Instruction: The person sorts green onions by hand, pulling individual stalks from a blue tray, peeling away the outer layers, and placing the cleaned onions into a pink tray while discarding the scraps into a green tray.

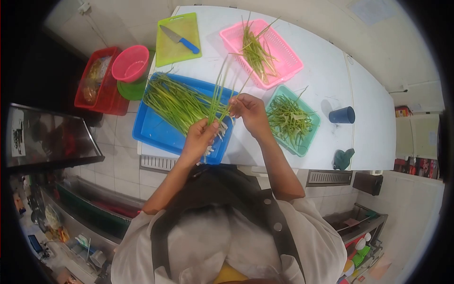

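Note:
My left hand (200, 138) is closed around a few spring onions (218, 92), their green tops pointing away from me and white root ends showing below the fist. With fingers pinched, my right hand (249, 111) grips a thin leaf from these stalks. Under my hands is a blue tray (147, 124), holding a thick pile of spring onions (175, 102) with roots toward me. To the right, a mint-green basket (310, 137) contains trimmed leaf pieces (288, 115). Farther back, a pink basket (287, 54) has several loose stalks (257, 51) in it.
A green cutting board (189, 26) bears a knife (180, 39) with a blue handle. On the right of the white table (371, 118) are a dark blue cup (342, 115) and a dark green cloth (343, 159). A red crate (115, 105) and pink bowl (130, 64) are at left.

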`<action>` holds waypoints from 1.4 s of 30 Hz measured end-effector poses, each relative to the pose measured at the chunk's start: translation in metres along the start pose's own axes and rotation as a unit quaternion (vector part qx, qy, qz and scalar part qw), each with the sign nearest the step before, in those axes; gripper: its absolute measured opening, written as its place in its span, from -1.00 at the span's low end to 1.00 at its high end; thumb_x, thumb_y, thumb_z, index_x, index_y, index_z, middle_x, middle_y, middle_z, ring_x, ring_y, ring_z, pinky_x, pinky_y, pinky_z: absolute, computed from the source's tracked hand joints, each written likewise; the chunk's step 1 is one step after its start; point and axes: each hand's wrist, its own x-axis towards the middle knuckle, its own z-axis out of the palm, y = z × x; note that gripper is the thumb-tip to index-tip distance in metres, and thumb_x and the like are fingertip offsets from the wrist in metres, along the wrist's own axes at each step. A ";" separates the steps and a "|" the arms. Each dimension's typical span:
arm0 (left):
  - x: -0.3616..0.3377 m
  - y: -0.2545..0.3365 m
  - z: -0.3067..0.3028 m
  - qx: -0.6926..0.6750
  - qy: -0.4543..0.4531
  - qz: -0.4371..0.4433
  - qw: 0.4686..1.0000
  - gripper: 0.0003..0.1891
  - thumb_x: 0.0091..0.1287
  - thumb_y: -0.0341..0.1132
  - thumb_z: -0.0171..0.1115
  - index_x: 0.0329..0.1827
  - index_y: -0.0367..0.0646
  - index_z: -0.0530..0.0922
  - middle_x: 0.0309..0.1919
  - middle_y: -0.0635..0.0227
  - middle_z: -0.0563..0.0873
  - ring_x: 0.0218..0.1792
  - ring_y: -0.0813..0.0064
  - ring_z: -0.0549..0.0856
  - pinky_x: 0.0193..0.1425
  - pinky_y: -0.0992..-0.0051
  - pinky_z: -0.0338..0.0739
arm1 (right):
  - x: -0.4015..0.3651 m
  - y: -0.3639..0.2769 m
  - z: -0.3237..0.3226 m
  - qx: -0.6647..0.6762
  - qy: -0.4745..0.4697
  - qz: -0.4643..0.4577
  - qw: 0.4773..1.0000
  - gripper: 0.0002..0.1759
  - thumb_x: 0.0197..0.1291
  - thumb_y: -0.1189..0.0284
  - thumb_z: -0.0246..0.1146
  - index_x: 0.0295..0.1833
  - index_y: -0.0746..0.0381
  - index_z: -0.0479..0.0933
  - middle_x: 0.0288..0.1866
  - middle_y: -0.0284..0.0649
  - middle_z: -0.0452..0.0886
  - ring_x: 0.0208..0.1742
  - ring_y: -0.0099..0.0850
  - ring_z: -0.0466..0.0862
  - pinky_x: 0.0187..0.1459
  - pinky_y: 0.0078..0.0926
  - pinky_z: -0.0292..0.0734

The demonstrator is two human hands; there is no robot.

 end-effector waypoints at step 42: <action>0.015 0.016 0.011 0.064 -0.103 -0.038 0.992 -0.64 0.60 -0.11 0.00 0.05 -0.24 0.59 -0.48 0.55 0.50 -0.57 0.79 0.31 -0.50 0.71 0.19 | 0.000 -0.012 -0.024 -0.010 -0.089 0.092 0.992 -0.86 0.28 0.53 0.34 -0.08 0.31 0.64 -0.31 -0.36 0.69 -0.42 -0.68 0.56 -0.35 -0.70 0.45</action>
